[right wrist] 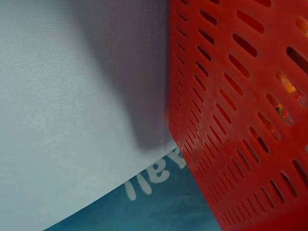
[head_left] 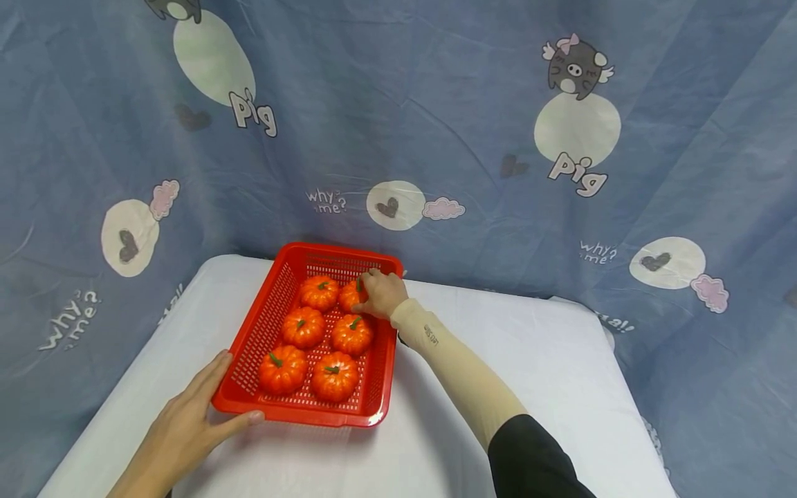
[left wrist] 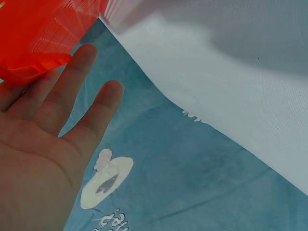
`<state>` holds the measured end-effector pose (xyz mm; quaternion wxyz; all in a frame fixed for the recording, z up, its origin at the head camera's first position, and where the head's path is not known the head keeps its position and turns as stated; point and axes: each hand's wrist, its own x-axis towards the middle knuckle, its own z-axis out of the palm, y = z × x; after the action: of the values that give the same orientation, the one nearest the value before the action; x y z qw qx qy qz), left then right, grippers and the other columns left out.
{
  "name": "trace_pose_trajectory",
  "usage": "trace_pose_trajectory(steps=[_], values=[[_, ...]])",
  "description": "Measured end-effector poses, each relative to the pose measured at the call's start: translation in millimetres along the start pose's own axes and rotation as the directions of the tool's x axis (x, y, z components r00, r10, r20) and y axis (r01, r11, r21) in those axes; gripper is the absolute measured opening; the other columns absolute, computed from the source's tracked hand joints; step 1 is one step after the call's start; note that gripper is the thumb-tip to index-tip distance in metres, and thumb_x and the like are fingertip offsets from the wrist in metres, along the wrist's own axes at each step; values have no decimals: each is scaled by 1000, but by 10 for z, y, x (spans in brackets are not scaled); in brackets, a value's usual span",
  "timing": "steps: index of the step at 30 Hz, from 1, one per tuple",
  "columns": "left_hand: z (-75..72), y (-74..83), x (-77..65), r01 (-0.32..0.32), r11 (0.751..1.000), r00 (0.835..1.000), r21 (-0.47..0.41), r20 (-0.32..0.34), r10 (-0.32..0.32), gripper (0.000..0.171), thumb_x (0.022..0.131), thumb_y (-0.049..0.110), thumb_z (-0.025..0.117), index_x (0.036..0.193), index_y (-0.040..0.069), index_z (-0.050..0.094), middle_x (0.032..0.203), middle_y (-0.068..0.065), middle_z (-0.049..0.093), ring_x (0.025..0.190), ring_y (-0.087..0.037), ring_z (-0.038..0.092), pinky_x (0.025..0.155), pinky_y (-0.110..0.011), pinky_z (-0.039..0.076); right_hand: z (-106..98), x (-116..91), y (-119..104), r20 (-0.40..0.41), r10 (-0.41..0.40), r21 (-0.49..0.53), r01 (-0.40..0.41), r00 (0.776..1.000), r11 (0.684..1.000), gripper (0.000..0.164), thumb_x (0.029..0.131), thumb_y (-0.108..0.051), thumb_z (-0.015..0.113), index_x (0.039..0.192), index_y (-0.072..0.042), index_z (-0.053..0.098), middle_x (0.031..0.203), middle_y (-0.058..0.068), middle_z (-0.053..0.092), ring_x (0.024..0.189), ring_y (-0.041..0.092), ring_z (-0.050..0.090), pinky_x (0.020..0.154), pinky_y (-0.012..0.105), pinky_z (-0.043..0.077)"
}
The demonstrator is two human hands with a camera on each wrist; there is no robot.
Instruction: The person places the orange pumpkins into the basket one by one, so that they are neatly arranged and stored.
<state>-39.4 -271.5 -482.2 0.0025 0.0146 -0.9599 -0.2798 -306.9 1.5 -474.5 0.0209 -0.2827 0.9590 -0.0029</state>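
A red plastic basket (head_left: 292, 413) with slotted walls holds several small orange pumpkins with green stems, among them one at front left (head_left: 283, 370) and one at front right (head_left: 334, 377). My right hand (head_left: 384, 294) reaches over the basket's right rim, its fingers and thumb round the pumpkin (head_left: 351, 296) at the far right, partly covering it. At the near left corner, my left hand (head_left: 187, 422) touches the rim with straight, spread fingers, the thumb along the front. In the left wrist view the basket's red edge (left wrist: 36, 67) lies against the fingers.
The basket stands on a table with a white cover (head_left: 486, 422). Behind and beside it hangs a blue cloth (head_left: 436, 76) printed with pigs and words. In the right wrist view the slotted basket wall (right wrist: 231, 106) fills the right side.
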Motion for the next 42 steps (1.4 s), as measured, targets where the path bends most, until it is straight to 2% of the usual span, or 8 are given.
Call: trace_pose_trajectory(steps=[13,20,23,29,33,36,40,42], values=[[2,-4,-4,0,1000,1000,11,5,0,124,76,74,73,164,9,13,163,-24,26,137,-54,37,102,-77,34,22,-11,23,-10,-1,32,1,1000,999,74,84,-62,74,135,-10,60,129,7,64,114,22,63,106,36,49],[4,-9,-6,-12,1000,1000,7,-14,12,123,76,74,72,164,11,13,163,-23,26,136,-55,38,100,-77,35,59,-109,54,-157,8,235,30,988,971,64,98,-46,65,145,-5,52,143,13,56,130,26,55,113,37,42],[4,-7,-9,-16,1000,1000,8,-20,16,123,76,74,73,164,12,13,163,-23,27,136,-54,39,100,-76,36,73,-198,61,-236,6,297,67,972,952,64,99,-41,66,148,-5,48,146,13,53,133,26,52,116,36,40],[0,-16,-9,-24,1000,999,12,-21,24,122,77,72,73,164,11,14,163,-23,27,135,-55,39,99,-77,36,71,-475,86,-356,-24,291,135,934,947,62,99,-39,66,149,-7,48,146,12,51,135,26,49,118,39,36],[-7,-13,-2,-19,1000,1000,15,-14,19,122,77,73,73,164,11,13,163,-23,27,135,-55,39,100,-76,36,58,-722,179,-460,-25,303,184,888,935,58,101,-37,62,147,-5,50,147,15,50,137,34,47,120,47,32],[-4,-9,-1,-21,1000,1000,13,-6,21,122,78,72,72,164,11,12,163,-24,25,135,-56,38,100,-77,35,66,-961,315,-527,15,349,200,850,915,58,102,-39,57,146,-3,50,149,19,48,139,38,44,120,51,30],[1,3,-2,-13,1000,1000,16,6,13,122,78,74,71,164,11,11,163,-24,24,135,-56,38,101,-77,35,104,-1333,550,-548,128,420,140,826,897,61,103,-45,52,149,-6,48,156,21,41,145,41,34,121,58,23],[-5,7,2,-6,1000,1000,18,17,6,124,77,75,70,164,10,10,163,-25,24,135,-57,37,101,-77,34,136,-1519,679,-537,184,418,71,823,906,64,102,-49,52,152,-9,45,159,21,36,149,43,26,121,63,17]])
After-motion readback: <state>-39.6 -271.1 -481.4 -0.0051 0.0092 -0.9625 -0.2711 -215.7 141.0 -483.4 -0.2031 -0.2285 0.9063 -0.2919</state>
